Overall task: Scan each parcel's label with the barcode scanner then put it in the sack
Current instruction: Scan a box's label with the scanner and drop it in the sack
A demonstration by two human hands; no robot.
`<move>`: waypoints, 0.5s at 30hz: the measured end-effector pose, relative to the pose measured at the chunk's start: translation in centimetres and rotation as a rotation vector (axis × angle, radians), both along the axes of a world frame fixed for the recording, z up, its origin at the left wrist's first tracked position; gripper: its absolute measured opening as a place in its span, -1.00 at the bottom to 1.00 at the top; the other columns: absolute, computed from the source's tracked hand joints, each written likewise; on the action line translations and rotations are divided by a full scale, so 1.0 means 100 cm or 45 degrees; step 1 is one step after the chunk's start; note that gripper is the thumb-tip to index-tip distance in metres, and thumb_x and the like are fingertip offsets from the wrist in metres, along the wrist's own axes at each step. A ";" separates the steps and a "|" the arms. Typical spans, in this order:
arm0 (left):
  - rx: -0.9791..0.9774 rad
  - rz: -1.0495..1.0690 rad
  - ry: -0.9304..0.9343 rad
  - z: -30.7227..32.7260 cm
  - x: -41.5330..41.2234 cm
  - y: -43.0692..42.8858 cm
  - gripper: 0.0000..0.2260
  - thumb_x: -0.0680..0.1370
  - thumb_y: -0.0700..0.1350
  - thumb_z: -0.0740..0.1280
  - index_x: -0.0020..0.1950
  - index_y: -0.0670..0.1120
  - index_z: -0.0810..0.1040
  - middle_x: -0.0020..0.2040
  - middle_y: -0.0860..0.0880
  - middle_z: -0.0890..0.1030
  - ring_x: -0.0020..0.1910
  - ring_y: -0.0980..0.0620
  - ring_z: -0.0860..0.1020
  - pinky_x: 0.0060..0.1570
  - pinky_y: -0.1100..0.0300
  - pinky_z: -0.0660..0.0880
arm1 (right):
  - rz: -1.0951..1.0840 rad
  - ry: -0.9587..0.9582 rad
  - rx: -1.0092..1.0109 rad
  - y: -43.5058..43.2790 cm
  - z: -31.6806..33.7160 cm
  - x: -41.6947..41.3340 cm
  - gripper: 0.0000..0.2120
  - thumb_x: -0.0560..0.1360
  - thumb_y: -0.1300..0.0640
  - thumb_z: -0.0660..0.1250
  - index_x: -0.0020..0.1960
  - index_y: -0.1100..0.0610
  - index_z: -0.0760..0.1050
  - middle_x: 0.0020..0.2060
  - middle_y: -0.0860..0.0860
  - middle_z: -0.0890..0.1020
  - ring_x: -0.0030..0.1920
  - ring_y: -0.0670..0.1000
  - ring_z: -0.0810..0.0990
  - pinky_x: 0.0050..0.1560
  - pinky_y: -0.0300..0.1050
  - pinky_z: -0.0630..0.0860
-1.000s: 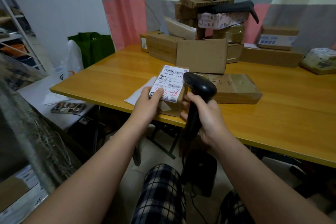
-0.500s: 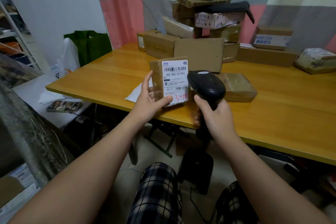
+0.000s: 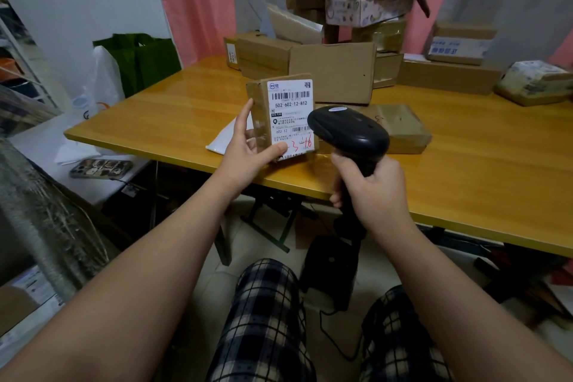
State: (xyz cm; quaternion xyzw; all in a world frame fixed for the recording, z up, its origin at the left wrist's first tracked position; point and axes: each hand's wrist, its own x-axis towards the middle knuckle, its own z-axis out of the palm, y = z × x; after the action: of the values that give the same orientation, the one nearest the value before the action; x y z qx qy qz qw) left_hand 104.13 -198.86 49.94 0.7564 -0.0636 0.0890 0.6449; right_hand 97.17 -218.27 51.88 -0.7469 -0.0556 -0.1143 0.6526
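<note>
**Item: parcel, under scan.**

- Grip, left: left hand (image 3: 245, 152) holds the parcel (image 3: 259, 112) at its lower left corner. The thumb lies across the bottom of the label (image 3: 291, 108) and the fingers run up the left side.
- Grip, right: right hand (image 3: 375, 195) is wrapped round the handle of the barcode scanner (image 3: 350, 130).
- Position: the parcel is raised off the table (image 3: 465, 180), upright with its long axis vertical and the label facing the wearer.
- Key relation: the scanner head sits just right of the label's lower half, level with the small barcode. Its reading window is hidden. Judged: the head must swing left to face the label squarely.
- Legible on the label: "502-602-12-812"; "602-12"; red handwriting "3-16". The fine print is too small to read.
- Beyond the grip: a flat parcel (image 3: 400, 127) lies behind the scanner, and its pen mark is unclear. Stacked boxes (image 3: 335, 74) stand further back, the top one marked "772".
- Far left of the left hand: grey woven sacking (image 3: 37, 211). Whether this is the sack cannot be told.
</note>
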 end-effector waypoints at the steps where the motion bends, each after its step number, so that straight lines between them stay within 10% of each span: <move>1: 0.015 0.003 0.007 0.000 0.000 0.000 -0.16 0.48 -0.21 0.45 0.54 0.16 -0.02 0.11 0.10 0.47 0.09 0.21 0.56 -0.05 0.44 0.52 | 0.003 0.009 0.003 0.000 0.001 -0.001 -0.84 0.52 0.09 0.34 -0.12 0.18 0.52 -0.49 0.02 0.55 -0.49 -0.01 0.57 -0.44 -0.16 0.53; 15: 0.014 0.003 -0.002 -0.002 0.003 0.002 -0.16 0.47 -0.20 0.45 0.55 0.17 -0.01 0.10 0.12 0.49 0.10 0.19 0.58 0.03 0.38 0.53 | 0.007 0.010 0.066 0.000 0.003 -0.007 -0.82 0.54 0.14 0.33 -0.23 0.13 0.51 -0.49 0.05 0.53 -0.51 -0.01 0.54 -0.45 -0.15 0.53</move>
State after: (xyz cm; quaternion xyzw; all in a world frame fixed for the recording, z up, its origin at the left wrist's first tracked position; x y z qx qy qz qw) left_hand 104.47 -198.62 49.69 0.7599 -0.0637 0.0899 0.6406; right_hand 96.49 -218.27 52.15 -0.7300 -0.0521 -0.1109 0.6723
